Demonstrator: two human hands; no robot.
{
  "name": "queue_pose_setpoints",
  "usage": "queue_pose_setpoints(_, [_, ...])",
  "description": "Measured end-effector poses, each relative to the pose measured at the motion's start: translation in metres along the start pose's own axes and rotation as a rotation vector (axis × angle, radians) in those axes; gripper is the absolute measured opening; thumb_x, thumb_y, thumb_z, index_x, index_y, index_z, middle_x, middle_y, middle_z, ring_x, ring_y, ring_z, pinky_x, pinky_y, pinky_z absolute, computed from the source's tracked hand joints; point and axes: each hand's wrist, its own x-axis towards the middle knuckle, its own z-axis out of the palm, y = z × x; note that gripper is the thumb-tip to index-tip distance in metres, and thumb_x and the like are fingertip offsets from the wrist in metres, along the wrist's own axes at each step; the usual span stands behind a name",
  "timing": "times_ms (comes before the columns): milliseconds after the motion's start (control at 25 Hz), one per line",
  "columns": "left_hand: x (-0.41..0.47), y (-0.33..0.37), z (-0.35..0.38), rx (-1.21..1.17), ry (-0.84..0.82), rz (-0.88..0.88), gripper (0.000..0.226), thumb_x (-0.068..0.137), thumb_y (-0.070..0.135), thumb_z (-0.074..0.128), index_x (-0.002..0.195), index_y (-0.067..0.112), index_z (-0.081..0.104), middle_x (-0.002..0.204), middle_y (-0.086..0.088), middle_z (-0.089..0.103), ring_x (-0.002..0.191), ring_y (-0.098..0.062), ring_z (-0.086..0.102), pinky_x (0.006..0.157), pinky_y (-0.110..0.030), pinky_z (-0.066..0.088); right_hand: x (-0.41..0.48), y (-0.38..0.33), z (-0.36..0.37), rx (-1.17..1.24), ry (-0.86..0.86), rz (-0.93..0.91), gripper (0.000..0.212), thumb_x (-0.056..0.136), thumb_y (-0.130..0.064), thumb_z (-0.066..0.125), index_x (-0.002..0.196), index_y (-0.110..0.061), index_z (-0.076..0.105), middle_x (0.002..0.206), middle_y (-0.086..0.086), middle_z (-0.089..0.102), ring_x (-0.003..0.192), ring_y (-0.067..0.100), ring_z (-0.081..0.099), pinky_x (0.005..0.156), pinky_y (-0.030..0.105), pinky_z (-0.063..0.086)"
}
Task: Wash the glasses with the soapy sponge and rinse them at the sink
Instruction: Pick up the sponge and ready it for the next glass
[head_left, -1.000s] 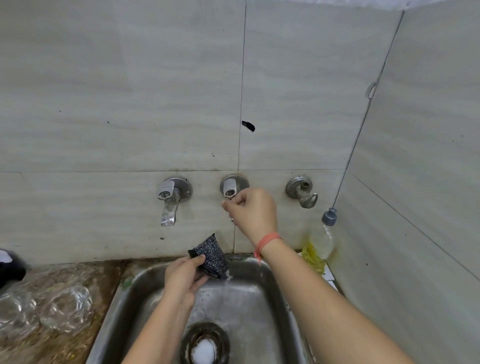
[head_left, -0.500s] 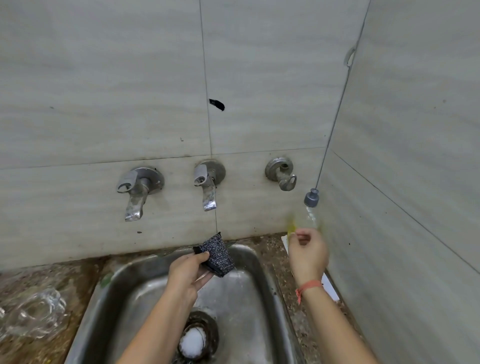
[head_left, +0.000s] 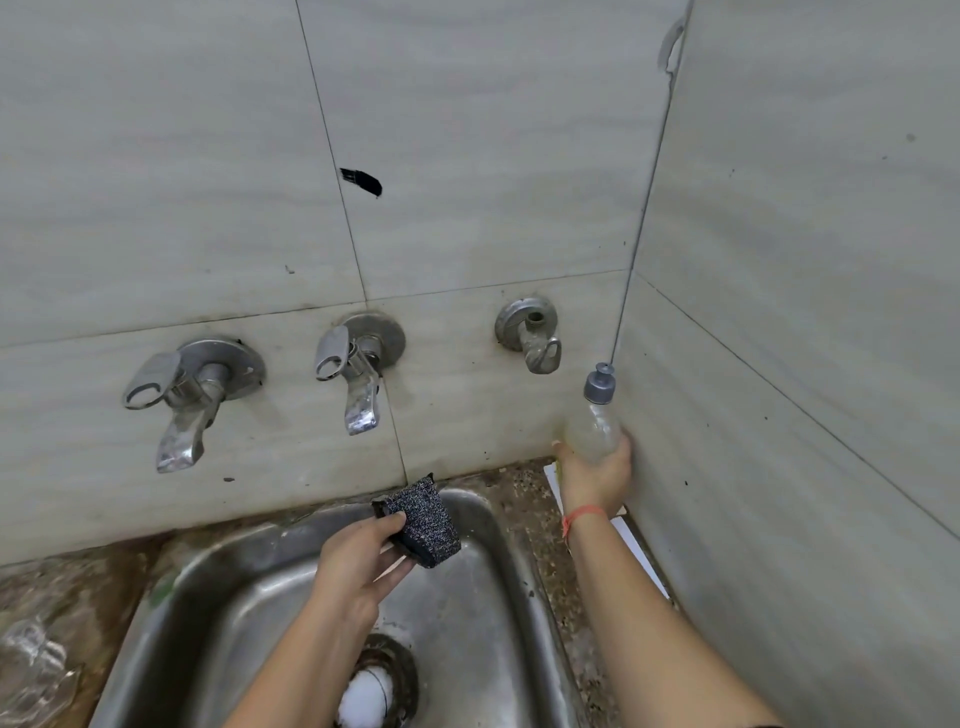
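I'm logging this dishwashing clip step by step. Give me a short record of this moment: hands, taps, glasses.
left hand: holds the dark speckled sponge over the sink
right hand: grips a clear bottle with a grey cap, by the right wall
taps: two spouts above the sink, no water seen running
glasses: clear, on the counter left of the sink, untouched
likely next: soap onto the sponge

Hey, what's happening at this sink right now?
A person is at the steel sink. Their left hand holds a dark speckled sponge over it, while the right hand grips a clear bottle with a grey cap in the corner. Clear glasses lie untouched on the counter at left.
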Motion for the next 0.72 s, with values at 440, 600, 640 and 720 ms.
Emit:
queue_pose_setpoints(440, [-0.044, 0.001, -0.039, -0.248, -0.021, -0.159, 0.009, 0.094, 0.009, 0.055, 0.086, 0.009, 0.053, 0.081, -0.010, 0.058, 0.073, -0.024, 0.056, 0.048, -0.032, 0.055, -0.074, -0.008, -0.051, -0.283, -0.354, -0.572, 0.053, 0.064, -0.013, 0.079, 0.112, -0.029, 0.063, 0.098, -0.018, 0.064, 0.090, 0.005, 0.058, 0.076, 0.023, 0.045])
queue_pose_setpoints(600, [-0.074, -0.002, -0.067, -0.407, -0.068, -0.175, 0.009, 0.094, 0.011, 0.057, 0.087, 0.005, 0.054, 0.079, -0.014, 0.064, 0.078, -0.028, 0.058, 0.082, -0.038, 0.056, -0.093, -0.008, -0.060, -0.607, -0.411, -1.151, 0.062, 0.060, -0.011, 0.072, 0.118, -0.026, 0.056, 0.115, -0.008, 0.064, 0.102, 0.014, 0.059, 0.082, 0.028, 0.048])
queue_pose_setpoints(640, [-0.080, -0.002, -0.075, -0.427, -0.064, -0.168, 0.010, 0.094, 0.012, 0.057, 0.088, 0.005, 0.054, 0.084, -0.013, 0.062, 0.079, -0.028, 0.058, 0.092, -0.040, 0.050, -0.097, -0.010, -0.060, -0.663, -0.419, -1.215, 0.064, 0.058, -0.011, 0.070, 0.119, -0.025, 0.055, 0.115, -0.006, 0.064, 0.102, 0.019, 0.061, 0.082, 0.032, 0.050])
queue_pose_setpoints(720, [-0.090, 0.000, -0.086, -0.441, -0.065, -0.144, 0.010, 0.094, 0.012, 0.057, 0.088, 0.005, 0.054, 0.083, -0.012, 0.063, 0.078, -0.027, 0.058, 0.091, -0.040, 0.050, -0.103, -0.018, -0.058, -0.725, -0.420, -1.316, 0.065, 0.055, -0.009, 0.073, 0.117, -0.021, 0.058, 0.111, -0.001, 0.065, 0.096, 0.026, 0.062, 0.083, 0.035, 0.048])
